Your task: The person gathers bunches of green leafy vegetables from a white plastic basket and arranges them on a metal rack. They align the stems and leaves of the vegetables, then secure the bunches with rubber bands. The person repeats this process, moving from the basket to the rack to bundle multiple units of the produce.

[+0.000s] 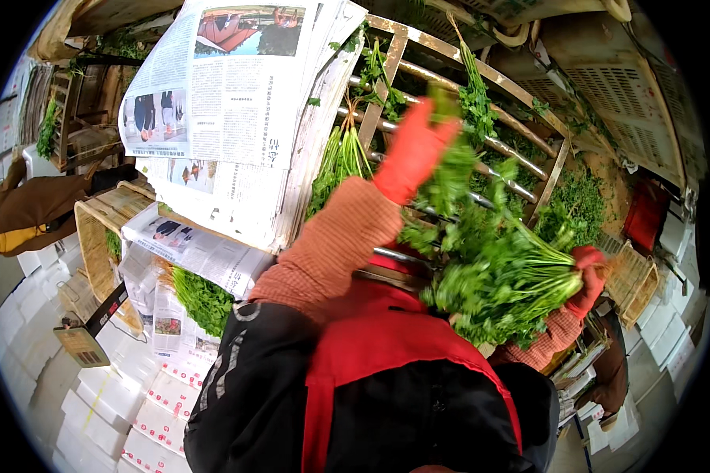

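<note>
My right hand [588, 280], in a red glove, grips a large bunch of leafy greens [501, 276] that looks like coriander. It holds the stem ends, and the leaves spread leftward in front of me. My left hand [418, 150], also red-gloved and smeared by motion, is closed on a smaller sprig of the same greens [450, 181] above a rack of metal bars [521, 189]. Small bunches lie on the rack; one bunch of greens [343, 158] is left of my left hand, another [475, 102] beyond it.
A thick stack of newspapers [237, 102] lies left of the rack. A wooden-framed crate [95, 244] and newspaper-wrapped greens [201, 303] stand at the left, near a scale display [87, 347]. Plastic crates [623, 94] line the far right. White boxes [158, 426] stand lower left.
</note>
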`<state>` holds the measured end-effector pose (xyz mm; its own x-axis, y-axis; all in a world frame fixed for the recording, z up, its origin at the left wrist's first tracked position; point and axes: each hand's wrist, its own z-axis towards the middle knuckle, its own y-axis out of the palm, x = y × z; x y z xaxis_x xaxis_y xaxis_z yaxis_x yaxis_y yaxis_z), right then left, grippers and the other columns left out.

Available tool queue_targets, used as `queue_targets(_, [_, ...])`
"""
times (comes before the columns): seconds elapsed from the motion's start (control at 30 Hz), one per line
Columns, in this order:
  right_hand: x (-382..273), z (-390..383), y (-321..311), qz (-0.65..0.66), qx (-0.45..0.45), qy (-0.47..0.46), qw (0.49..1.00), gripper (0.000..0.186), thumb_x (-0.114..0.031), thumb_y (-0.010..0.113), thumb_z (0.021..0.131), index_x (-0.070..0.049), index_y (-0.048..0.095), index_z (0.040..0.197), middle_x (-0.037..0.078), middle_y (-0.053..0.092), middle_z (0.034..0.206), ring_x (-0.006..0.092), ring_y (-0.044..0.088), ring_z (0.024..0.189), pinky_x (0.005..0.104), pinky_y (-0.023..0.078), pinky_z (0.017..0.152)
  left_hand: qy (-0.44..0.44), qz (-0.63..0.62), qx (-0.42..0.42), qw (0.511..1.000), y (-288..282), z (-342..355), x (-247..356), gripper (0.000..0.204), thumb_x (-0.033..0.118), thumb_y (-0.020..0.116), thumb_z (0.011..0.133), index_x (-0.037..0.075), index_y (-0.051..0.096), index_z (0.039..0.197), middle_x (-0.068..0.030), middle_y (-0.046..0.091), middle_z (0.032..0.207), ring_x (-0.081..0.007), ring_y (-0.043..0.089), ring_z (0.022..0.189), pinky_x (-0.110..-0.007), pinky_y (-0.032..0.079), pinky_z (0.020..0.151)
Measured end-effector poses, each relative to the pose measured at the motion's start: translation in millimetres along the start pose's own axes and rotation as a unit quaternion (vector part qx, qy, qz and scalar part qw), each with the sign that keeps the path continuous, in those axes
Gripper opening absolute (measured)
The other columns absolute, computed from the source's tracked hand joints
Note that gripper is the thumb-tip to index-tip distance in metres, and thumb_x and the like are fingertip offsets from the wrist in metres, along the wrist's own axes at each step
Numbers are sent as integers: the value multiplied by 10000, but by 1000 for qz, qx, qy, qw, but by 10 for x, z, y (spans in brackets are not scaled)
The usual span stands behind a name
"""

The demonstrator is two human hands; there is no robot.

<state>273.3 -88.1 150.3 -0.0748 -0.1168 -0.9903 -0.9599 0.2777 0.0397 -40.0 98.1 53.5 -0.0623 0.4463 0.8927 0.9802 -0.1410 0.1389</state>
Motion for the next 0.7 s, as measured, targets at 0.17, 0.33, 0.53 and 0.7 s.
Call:
queue_targets(0.17, [155,427,810,-169,-276,160,932,173,-121,592,742,-1,682,829,88,664,791,166,610,721,285,476,675,108,283,54,952,-71,-412,-207,569,231,693,802,49,479,1296,-134,617,1064,-220,621,838,-336,508,720])
queue_targets(0.33, [541,758,1913,-141,-338,201,908,218,-194,643,802,-10,691,908,67,681,853,148,624,795,284,478,745,121,554,203,798,-795,-686,-600,602,273,662,798,32,435,1300,-140,566,1159,-311,633,872,-385,525,705])
queue_targets(0.53, [1061,1037,2545,-329,-298,92,891,291,-242,670,795,-10,667,971,87,669,825,145,587,715,296,465,685,-15,592,218,776,-815,-708,-754,578,304,673,795,48,445,1260,-130,592,1044,-319,641,766,-419,522,602])
queue_targets(0.7, [1280,1175,2651,-242,-292,176,908,278,-203,682,779,5,658,962,56,656,781,115,572,694,278,466,680,42,520,264,811,-904,-642,-1001,380,226,700,777,95,555,1103,-114,655,954,-316,643,741,-391,504,604])
